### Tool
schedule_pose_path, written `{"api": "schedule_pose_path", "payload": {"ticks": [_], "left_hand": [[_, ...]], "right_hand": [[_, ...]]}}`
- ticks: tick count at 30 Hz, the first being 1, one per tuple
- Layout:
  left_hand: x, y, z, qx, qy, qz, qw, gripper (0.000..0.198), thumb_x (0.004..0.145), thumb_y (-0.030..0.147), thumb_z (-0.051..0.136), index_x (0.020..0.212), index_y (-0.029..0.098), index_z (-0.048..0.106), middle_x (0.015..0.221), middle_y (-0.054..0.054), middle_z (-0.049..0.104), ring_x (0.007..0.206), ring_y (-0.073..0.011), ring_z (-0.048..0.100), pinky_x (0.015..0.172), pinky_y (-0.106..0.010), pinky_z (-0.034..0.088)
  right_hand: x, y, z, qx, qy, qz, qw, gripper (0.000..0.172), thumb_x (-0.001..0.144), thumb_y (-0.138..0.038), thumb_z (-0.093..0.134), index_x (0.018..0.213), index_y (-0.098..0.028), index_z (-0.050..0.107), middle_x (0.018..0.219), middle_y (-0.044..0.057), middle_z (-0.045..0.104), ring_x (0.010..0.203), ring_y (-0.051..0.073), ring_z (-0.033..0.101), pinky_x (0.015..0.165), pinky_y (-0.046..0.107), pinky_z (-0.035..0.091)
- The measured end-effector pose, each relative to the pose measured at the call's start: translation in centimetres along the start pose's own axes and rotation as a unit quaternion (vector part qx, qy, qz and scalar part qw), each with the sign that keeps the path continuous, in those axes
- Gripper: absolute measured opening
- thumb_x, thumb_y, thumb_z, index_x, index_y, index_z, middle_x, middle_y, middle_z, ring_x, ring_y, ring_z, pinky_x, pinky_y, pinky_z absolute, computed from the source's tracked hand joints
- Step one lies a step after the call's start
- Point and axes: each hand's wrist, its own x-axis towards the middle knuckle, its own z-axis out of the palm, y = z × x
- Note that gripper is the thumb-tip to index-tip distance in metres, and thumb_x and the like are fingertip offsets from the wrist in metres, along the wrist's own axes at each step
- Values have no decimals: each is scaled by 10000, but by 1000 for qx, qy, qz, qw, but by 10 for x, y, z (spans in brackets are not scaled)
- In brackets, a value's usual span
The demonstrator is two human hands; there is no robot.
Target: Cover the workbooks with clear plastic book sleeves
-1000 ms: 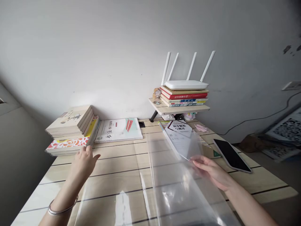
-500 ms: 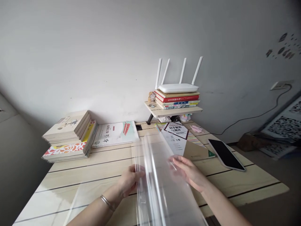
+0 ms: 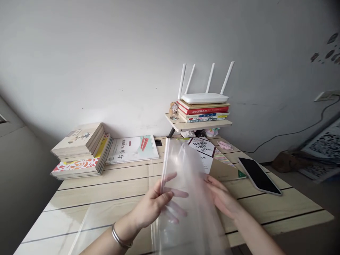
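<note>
A clear plastic sheet [image 3: 183, 166], creased and shiny, stands up between my hands over the near part of the table. My left hand [image 3: 156, 203], with a silver bangle on its wrist, grips the sheet's left side. Its thumb lies in front, and the fingers show spread behind the plastic. At the right edge, my right hand [image 3: 219, 194] holds the sheet, its fingertips partly blurred and veiled by the plastic. Another clear plastic sheet [image 3: 92, 223] lies flat on the table, partly under my left forearm.
Book stacks [image 3: 79, 148] and a white workbook [image 3: 132, 148] occupy the back left. A white router [image 3: 205, 98] tops books on a small raised shelf [image 3: 202, 124]. More booklets [image 3: 225, 170] and a phone [image 3: 259, 175] lie right, near the table's edge.
The upright plastic sheet has opened out from a rolled, folded shape. My left hand has moved up and right along its edge; my right hand has shifted slightly right. The view has turned slightly left.
</note>
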Motion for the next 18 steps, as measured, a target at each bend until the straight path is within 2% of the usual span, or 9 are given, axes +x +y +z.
{"api": "schedule_pose_path", "payload": {"ticks": [3,6,8,11,13,15,17,18], "left_hand": [[6,2,14,-14,-54,24,998,553,886,335,530,1385,283,298,1189,-151,622,869,-248,687,614,-316,544],[14,3,26,-47,-75,41,995,542,902,303,505,1395,280,283,1167,-145,633,902,-246,679,632,-312,544],[19,4,31,-76,-83,47,993,578,892,280,516,1405,295,252,1185,-142,621,913,-253,675,629,-319,546],[27,0,34,-107,-95,45,989,668,855,265,558,1417,316,200,1231,-142,585,949,-276,661,623,-345,554],[32,-7,35,-111,-73,40,990,706,836,275,580,1420,303,185,1261,-156,557,964,-284,653,636,-354,553],[38,-16,36,-105,-32,30,993,736,819,297,595,1422,273,175,1291,-182,523,963,-288,651,661,-368,547],[42,-24,40,-91,4,19,996,764,806,327,602,1425,254,160,1331,-202,477,980,-298,640,703,-408,540],[43,-27,43,-75,12,18,997,781,802,339,605,1429,255,148,1347,-202,459,1013,-306,624,738,-436,533]], "right_hand": [[1,4,-6,58,-43,9,997,469,646,-514,727,1041,-271,654,1097,56,691,1054,272,615,877,391,486],[0,7,-9,73,-65,34,995,466,635,-592,690,963,-261,678,1032,67,712,1030,301,624,855,416,492],[0,8,-9,51,-59,40,996,520,651,-639,642,996,-250,667,1064,86,699,1062,315,606,851,428,495],[2,8,-8,-16,-21,11,1000,614,660,-627,640,1127,-230,603,1180,113,637,1137,317,555,894,429,478],[0,5,-6,-80,59,-38,994,721,600,-611,693,1193,-229,545,1239,126,587,1145,326,538,912,439,467],[-11,-3,-1,-150,136,-109,973,766,589,-604,701,1234,-245,498,1294,124,534,1150,314,525,927,428,459],[-29,-15,7,-207,143,-161,954,685,666,-588,649,1250,-273,480,1335,99,499,1159,279,518,929,384,464],[-39,-22,13,-228,115,-165,953,633,705,-577,619,1253,-290,483,1341,85,498,1156,266,524,914,363,477]]}}
